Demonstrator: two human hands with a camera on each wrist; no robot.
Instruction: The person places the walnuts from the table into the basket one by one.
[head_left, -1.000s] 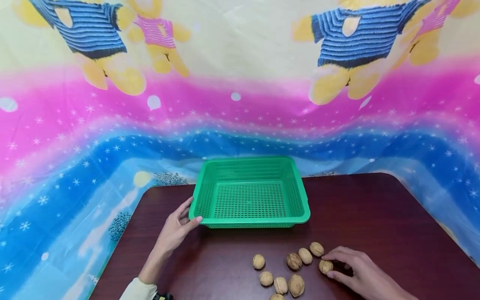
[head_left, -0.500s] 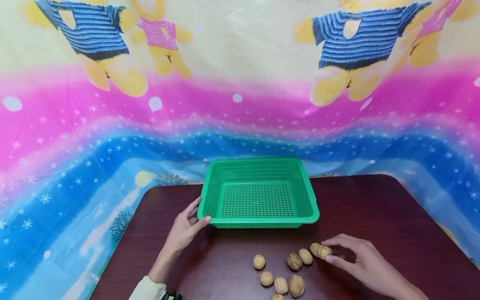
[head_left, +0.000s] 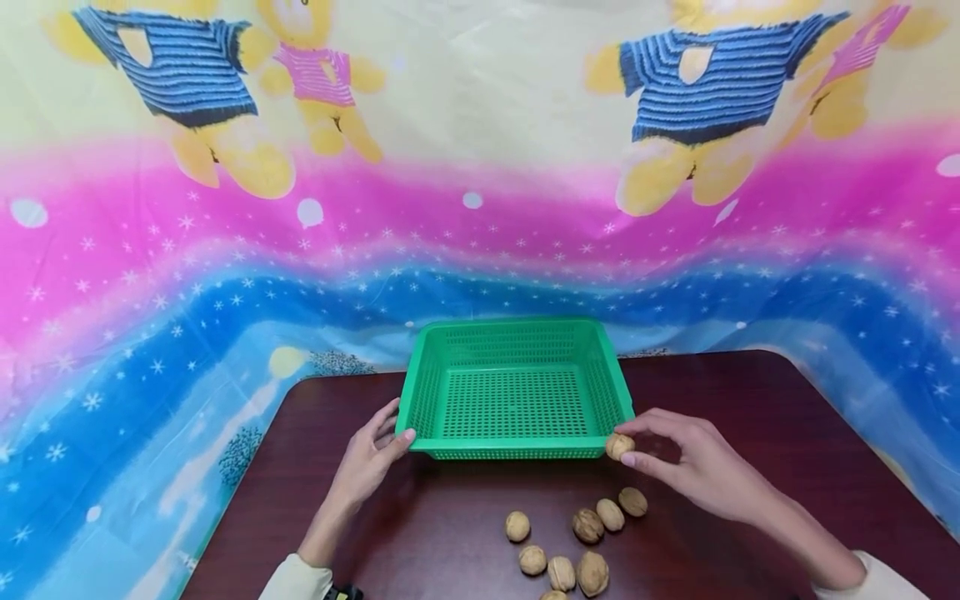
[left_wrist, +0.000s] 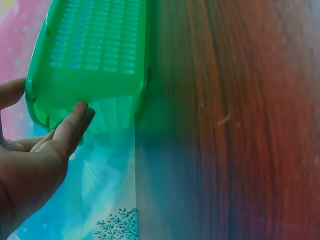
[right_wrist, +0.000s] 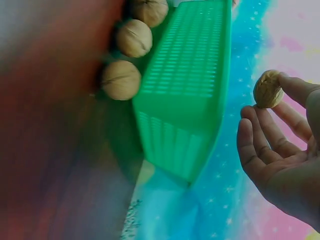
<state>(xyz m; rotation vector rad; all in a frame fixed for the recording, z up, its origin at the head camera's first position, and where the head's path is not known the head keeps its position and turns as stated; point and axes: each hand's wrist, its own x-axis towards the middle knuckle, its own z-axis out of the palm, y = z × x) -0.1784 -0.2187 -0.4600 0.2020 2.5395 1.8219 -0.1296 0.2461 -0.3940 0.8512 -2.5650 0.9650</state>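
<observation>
A green plastic basket (head_left: 513, 404) with a slotted bottom and sides stands at the back of the table with nothing in it. At its front left corner my left hand (head_left: 367, 462) grips the rim, thumb on top and fingers at the outer wall (left_wrist: 90, 85). My right hand (head_left: 693, 462) pinches a walnut (head_left: 618, 447) between thumb and fingertips; in the head view it overlaps the basket's front right corner. The right wrist view shows the pinched walnut (right_wrist: 268, 90) raised beside the basket, the other fingers loosely bent.
Several walnuts (head_left: 588, 526) lie on the dark red-brown table (head_left: 435, 533) in front of the basket, the nearest ones at the bottom edge of the view. A printed cloth (head_left: 480, 275) hangs behind and beside the table.
My right hand has lifted one walnut from the table and carried it up and left to the basket's corner. The basket has shifted a little right with my left hand on it.
</observation>
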